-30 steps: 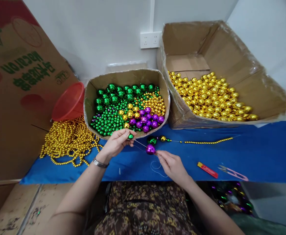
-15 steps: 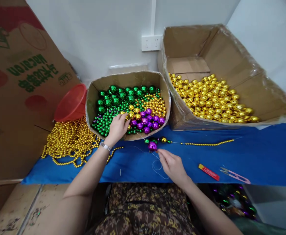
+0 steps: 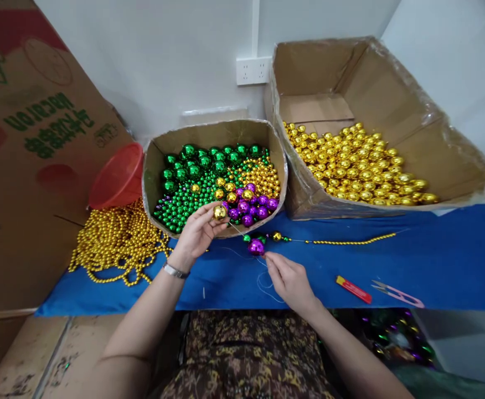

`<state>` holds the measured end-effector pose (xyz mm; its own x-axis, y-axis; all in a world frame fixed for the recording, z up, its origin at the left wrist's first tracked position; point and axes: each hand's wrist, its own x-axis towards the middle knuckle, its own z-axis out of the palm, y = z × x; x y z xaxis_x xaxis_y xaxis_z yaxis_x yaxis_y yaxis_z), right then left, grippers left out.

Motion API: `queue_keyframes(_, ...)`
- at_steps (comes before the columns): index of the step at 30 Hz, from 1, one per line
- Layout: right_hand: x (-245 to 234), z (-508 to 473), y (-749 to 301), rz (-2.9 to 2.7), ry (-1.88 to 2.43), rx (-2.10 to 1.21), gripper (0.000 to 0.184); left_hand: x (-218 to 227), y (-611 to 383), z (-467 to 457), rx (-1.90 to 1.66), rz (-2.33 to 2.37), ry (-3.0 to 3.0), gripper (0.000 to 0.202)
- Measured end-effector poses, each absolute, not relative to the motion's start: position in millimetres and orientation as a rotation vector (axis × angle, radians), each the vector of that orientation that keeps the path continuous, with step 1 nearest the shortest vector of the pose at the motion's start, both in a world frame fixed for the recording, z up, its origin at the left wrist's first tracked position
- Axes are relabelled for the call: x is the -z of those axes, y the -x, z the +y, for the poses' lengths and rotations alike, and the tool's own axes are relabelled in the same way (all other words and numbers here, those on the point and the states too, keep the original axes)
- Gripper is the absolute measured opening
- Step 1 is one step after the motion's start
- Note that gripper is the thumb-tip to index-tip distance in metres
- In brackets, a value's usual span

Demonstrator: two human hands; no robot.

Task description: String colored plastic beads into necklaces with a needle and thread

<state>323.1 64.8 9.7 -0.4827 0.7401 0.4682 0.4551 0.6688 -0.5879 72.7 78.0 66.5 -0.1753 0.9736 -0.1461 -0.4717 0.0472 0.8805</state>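
My left hand (image 3: 198, 231) pinches a gold bead (image 3: 220, 211) just above the front rim of a small cardboard box (image 3: 214, 131) filled with green, gold and purple beads. My right hand (image 3: 289, 280) lies on the blue cloth (image 3: 454, 260), its fingertips closed on a thin thread just under a large purple bead (image 3: 256, 247). That bead ends a partly strung strand (image 3: 342, 241) running right over green, gold and small gold beads. A thin needle (image 3: 236, 229) points from the strand toward my left hand.
A large cardboard box (image 3: 442, 149) of gold beads stands at the right. A pile of gold bead strands (image 3: 115, 241) and a tipped red bowl (image 3: 118, 176) lie at the left beside a printed carton (image 3: 26, 166). A red cutter (image 3: 353, 289) and pink snips (image 3: 398, 294) lie on the cloth.
My left hand reached into the small box, then drew back to its front rim with a gold bead pinched in it. My right hand stayed on the thread by the purple bead.
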Motion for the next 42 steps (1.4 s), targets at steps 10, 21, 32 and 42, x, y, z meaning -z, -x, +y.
queue_keyframes(10,-13.4,63.9,-327.2,-2.174,0.919,-0.48,0.027,-65.2,-84.5,65.0,-1.51,1.034,-0.774,0.033)
queue_keyframes(21,-10.0,63.9,-321.9,-2.208,0.928,-0.441,0.026,-56.5,-93.5,55.6,-1.502,1.17,-1.147,0.043)
queue_keyframes(32,-9.0,59.5,-323.0,-2.137,0.934,-0.551,0.021,-50.7,-108.8,47.8,-1.498,1.036,-0.89,0.04)
queue_keyframes(42,-11.7,56.0,-322.3,-2.038,1.068,-0.971,0.023,-51.7,-114.1,44.8,-1.487,1.053,-0.873,0.041)
